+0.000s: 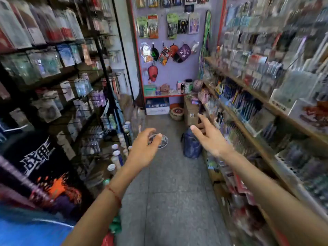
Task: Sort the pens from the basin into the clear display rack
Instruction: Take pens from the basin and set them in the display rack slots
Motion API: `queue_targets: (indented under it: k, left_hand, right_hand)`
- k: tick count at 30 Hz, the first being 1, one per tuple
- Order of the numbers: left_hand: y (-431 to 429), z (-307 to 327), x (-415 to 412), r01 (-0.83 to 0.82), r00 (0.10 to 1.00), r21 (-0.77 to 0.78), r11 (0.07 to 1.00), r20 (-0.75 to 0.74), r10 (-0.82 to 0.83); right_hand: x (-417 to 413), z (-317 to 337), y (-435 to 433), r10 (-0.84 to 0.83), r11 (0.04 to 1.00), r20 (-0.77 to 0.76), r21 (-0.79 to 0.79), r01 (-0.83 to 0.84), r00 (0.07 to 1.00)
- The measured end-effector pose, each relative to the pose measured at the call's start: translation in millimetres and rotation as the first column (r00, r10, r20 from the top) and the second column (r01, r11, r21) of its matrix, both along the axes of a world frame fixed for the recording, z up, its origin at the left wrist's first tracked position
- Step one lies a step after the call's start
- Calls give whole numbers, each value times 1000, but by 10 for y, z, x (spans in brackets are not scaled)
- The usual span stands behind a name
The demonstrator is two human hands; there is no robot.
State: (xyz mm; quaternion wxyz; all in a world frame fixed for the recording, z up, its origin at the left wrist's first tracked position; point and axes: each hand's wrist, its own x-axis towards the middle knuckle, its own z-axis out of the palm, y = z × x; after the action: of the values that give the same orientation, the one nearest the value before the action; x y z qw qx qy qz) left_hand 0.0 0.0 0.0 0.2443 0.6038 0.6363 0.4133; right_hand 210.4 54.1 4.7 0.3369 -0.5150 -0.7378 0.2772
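Narrow shop aisle, seen from above and behind both arms. A grey paved floor [168,183] runs up the middle of the frame to a purple pegboard wall [170,50] at top centre.

Left edge: a black wire rack [104,71] hung with packets. White-capped tubes [115,157] stand along its foot and jut a little into the aisle at centre left.

Right edge: wooden shelves [248,125] packed with blurred stationery. The lips run diagonally from centre right to lower right. We cannot pick out a clear display rack in the blur.

Left hand [143,150], centre of frame: the fingers are loosely curled, the thumb toward them. Its fingertips lie over the near rim of a shiny round basin [163,142]. We cannot tell whether they hold the basin or hang in front of it. We also cannot tell whether the basin sits on the floor, or what it contains. A red string [113,192] circles the wrist.

Right hand [208,137], right of centre: the fingers are straight and spread, gripping nothing, and reach toward the right shelves.

Obstacles: a dark blue bag [191,146] stands on the floor just beside the right shelves, below the right hand. Behind it stands a cardboard box [190,112]. A woven basket [176,113] and a white carton [157,106] sit against the far wall. Open floor lies in the lower centre, between the tubes and the shelf foot. It narrows at the bag.
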Motion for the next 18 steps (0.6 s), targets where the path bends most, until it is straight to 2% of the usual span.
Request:
queue_targets:
  k: [4, 6, 11, 14, 18]
  left_hand:
    - [597, -783, -431, -94, 994, -200, 975, -69, 82]
    - [965, -1228, -701, -122, 993, -292, 949, -32, 118]
    - [1793, -2127, -1309, -142, 989, -594, 792, -55, 137]
    - [2281, -2389, -1457, -112, 994, -698, 707, -77, 81]
    - [3161, -2552, -1436, -63, 998, -749, 660, -57, 30]
  right_hand:
    - [-217, -753, 774, 38, 981, 117, -195, -15, 992]
    - [-403, -1175, 1207, 56, 954, 161, -299, -5, 985]
    - [-838, -2179, 2111, 52, 813, 239, -574, 98, 970]
    - [-973, -2518, 2575, 38, 778, 279, -611, 147, 959]
    - [-1008, -2736, 3324, 56, 713, 264, -686, 147, 963]
